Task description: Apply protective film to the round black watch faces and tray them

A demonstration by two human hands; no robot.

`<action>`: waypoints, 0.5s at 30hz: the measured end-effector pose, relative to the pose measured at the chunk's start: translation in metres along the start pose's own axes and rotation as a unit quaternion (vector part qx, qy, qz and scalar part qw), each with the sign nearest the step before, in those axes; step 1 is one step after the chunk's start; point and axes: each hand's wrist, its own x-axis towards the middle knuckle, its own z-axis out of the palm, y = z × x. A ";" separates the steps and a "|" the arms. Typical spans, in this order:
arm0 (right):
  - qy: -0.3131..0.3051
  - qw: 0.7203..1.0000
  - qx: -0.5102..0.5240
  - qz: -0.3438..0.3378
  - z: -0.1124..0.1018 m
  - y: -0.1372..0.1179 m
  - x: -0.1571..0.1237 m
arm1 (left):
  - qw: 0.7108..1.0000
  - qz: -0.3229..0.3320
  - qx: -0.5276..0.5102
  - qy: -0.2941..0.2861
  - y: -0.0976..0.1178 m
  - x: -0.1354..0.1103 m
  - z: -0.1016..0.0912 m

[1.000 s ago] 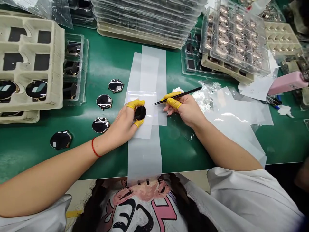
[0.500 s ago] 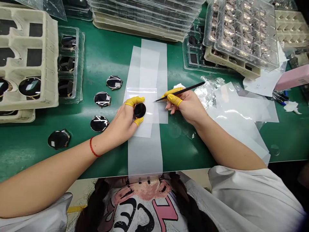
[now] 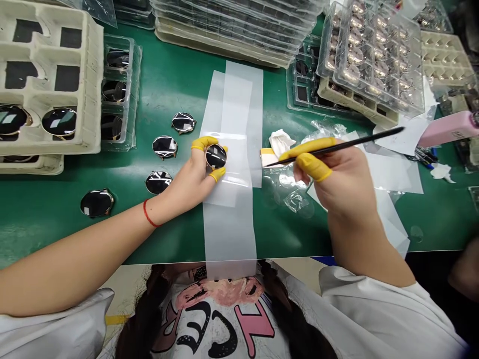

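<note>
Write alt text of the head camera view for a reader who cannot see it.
The left hand pinches a round black glossy disc between yellow finger cots over clear film strips, while the right hand holds black tweezers. More black discs lie on a green bench mat beside stacked plastic trays.

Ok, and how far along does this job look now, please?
The four discs lying on the mat seem done. In hand: the left hand holds a fifth disc over the film, and the right hand holds tweezers. Left: two more discs sit in the pulp tray.
</note>
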 end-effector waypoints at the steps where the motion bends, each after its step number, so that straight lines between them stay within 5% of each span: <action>1: 0.013 1.000 0.007 -0.006 0.000 -0.005 -0.007 | 1.000 0.003 -0.007 0.004 0.000 0.000 0.000; 8: -0.002 0.996 0.078 0.038 0.027 -0.015 -0.025 | 0.994 0.073 -0.080 -0.010 0.016 -0.009 0.007; 15: -0.001 0.994 0.094 0.060 0.029 -0.008 -0.018 | 0.990 0.057 -0.120 -0.041 0.030 -0.017 0.010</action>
